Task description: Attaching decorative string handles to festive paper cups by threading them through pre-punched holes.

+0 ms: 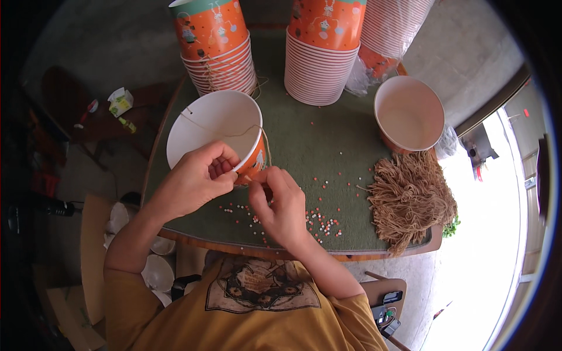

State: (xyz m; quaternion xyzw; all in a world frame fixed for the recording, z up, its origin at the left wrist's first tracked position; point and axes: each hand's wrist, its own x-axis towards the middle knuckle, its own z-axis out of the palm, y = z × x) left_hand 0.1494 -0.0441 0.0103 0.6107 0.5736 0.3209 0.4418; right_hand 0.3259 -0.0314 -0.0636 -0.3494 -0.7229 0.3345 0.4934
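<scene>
An orange paper bucket (256, 158) with a white inside leans toward me at the table's near left. A thin tan string (267, 143) passes through its far left wall, crosses the inside and loops over the right rim. At the near right rim, the fingers of my left hand (196, 178) are curled closed on the bucket's edge. Just outside that wall my right hand (280, 205) pinches the string, its fingertips close against the bucket. The exact spot where the string meets the near wall is hidden by my fingers.
Stacked orange buckets (322, 67) and a string-draped stack (219, 64) stand at the back, beside plastic-wrapped cups (392, 29). A single bucket (410, 111) sits right, behind a brown string bundle (410, 202). Small orange and white discs (321, 222) litter the green tabletop (328, 140).
</scene>
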